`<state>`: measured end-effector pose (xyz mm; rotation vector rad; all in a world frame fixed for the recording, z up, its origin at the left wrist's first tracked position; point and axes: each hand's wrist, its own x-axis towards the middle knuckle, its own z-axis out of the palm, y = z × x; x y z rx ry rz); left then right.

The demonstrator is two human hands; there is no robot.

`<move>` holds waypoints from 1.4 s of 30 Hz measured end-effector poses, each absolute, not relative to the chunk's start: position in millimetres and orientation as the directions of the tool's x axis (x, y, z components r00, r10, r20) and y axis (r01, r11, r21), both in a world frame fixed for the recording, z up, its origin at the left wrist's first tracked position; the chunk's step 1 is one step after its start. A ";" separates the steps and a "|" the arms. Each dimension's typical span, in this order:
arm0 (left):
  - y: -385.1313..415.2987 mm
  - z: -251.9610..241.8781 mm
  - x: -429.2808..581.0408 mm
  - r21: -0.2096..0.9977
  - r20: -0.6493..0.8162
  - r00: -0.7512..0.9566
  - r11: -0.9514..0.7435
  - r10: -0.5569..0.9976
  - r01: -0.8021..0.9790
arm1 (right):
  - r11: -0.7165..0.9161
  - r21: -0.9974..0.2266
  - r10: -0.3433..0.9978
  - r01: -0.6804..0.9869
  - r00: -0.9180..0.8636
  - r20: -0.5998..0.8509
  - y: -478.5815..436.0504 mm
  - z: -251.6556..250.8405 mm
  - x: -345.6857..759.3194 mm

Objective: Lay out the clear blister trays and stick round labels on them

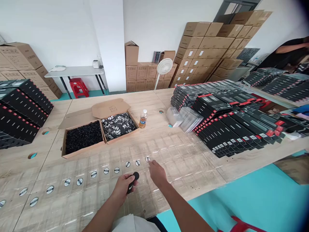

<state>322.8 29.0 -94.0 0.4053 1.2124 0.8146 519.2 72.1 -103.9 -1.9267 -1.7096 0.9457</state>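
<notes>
My left hand (122, 188) grips a small black object (132, 182) with a round head, perhaps a plug or cap. My right hand (157, 173) reaches forward, its fingertips at or just beside a round black-and-white sticker (147, 159). That sticker ends a row of several alike stickers (106, 171) running left across clear plastic sheeting (101, 193) that covers the wooden table (193, 170). More stickers lie in a lower row toward the left. The object's lower end is partly hidden by my fingers.
An open cardboard box (83, 138) holds small black pieces, and another (118, 126) holds black-and-white printed items. A water bottle (143, 118) stands beyond them. Stacks of black packaged boxes (231, 122) fill the right table. A person (282, 54) stands at far right.
</notes>
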 end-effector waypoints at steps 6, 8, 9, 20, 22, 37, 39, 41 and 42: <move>28.0 -94.9 335.6 0.663 -0.636 0.223 0.671 0.738 -0.331 | -0.154 -0.902 0.941 0.404 -0.218 -0.258 30.7 -98.3 488.8; 27.6 -93.5 338.5 0.659 -0.634 0.239 0.676 0.735 -0.329 | -0.188 -0.898 0.950 0.397 -0.160 -0.270 31.2 -99.9 492.8; 27.3 -92.5 339.1 0.657 -0.639 0.238 0.680 0.732 -0.327 | -0.214 -0.878 0.955 0.429 -0.099 -0.281 35.6 -100.8 499.1; 22.9 -87.5 334.7 0.691 -0.643 0.279 0.697 0.713 -0.190 | -0.307 -0.742 0.917 0.595 -0.023 -0.398 69.6 -90.5 538.4; 23.0 -86.8 337.0 0.693 -0.644 0.292 0.700 0.708 -0.170 | -0.304 -0.832 0.872 0.465 -0.216 -0.439 50.2 -84.8 518.5; 13.5 -76.8 355.6 0.562 -0.645 0.402 0.760 0.649 -0.326 | -0.378 -0.732 0.924 0.567 0.189 -0.331 67.7 -85.8 592.6; 14.2 -79.0 363.2 0.537 -0.664 0.364 0.755 0.653 -0.376 | -0.320 -0.674 0.947 0.666 0.192 -0.259 89.9 -90.8 622.0; 15.7 -83.3 377.9 0.543 -0.664 0.328 0.735 0.672 -0.406 | -0.250 -0.638 0.965 0.728 0.133 -0.227 106.9 -99.6 647.9; 16.8 -86.0 388.1 0.551 -0.659 0.313 0.722 0.684 -0.418 | -0.219 -0.629 0.970 0.746 0.097 -0.223 112.0 -104.8 659.5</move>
